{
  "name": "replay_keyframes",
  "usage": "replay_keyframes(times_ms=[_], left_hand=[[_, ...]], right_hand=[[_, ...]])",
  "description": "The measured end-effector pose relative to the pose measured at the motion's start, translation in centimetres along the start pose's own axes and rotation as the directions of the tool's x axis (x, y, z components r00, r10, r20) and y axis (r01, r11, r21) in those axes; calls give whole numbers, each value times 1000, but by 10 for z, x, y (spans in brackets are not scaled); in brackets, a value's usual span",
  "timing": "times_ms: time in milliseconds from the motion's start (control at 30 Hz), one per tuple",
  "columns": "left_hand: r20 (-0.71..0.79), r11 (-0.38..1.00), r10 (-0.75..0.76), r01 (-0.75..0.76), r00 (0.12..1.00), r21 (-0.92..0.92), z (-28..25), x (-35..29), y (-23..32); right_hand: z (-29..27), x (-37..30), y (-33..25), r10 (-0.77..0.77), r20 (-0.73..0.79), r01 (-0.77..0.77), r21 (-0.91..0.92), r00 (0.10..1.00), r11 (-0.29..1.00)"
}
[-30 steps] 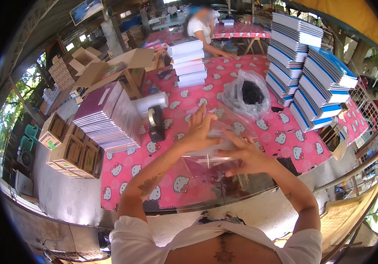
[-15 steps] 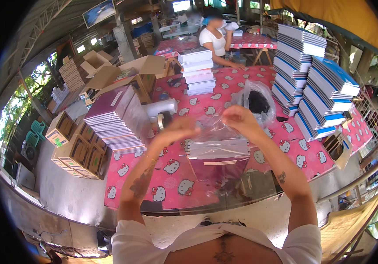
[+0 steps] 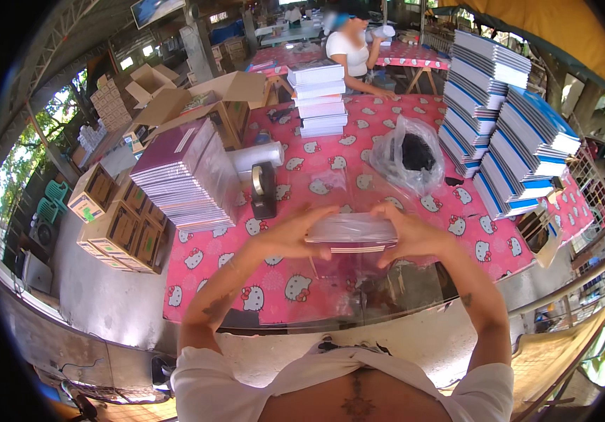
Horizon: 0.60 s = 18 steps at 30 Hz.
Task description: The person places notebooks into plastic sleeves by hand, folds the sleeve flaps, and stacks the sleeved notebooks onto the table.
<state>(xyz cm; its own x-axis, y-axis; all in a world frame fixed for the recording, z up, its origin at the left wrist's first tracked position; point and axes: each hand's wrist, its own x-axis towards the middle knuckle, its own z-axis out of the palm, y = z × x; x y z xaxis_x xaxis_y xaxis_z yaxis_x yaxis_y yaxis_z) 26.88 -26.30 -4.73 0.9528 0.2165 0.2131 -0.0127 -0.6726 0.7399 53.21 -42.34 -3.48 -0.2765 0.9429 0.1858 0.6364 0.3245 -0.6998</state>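
A short bundle of maroon-covered books point(image 3: 353, 232) wrapped in clear plastic stands in front of me at the near part of the table. My left hand point(image 3: 294, 233) grips its left end, fingers over the top. My right hand point(image 3: 416, 235) holds the right end, thumb and fingers curved around it. Beyond my left hand stands a black tape dispenser point(image 3: 263, 191), with a roll of clear plastic film point(image 3: 260, 156) behind it. To the left is a tall stack of maroon books point(image 3: 186, 179), partly covered in plastic.
A clear plastic bag with black contents point(image 3: 409, 156) lies beyond my right hand on the pink patterned tablecloth point(image 3: 299, 287). Tall stacks of blue-and-white books point(image 3: 520, 158) stand right, a white stack point(image 3: 320, 102) far. Cardboard boxes point(image 3: 121, 218) sit left. Another person point(image 3: 348, 50) stands across the table.
My hands have come down from the loose plastic above the bundle to its two ends. The plastic now lies closer over the books. My view has shifted slightly, and the tape dispenser shows fully.
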Motion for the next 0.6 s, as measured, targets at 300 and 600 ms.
replay_keyframes(times_ms=[300,600], left_hand=[[-150,892,80,-4,985,452,10,-4,15],[-210,864,-69,164,975,476,-8,45,-35]], right_hand=[[32,-1,10,-43,-271,-42,-299,961,953],[-6,35,54,231,-29,-223,162,973,961]])
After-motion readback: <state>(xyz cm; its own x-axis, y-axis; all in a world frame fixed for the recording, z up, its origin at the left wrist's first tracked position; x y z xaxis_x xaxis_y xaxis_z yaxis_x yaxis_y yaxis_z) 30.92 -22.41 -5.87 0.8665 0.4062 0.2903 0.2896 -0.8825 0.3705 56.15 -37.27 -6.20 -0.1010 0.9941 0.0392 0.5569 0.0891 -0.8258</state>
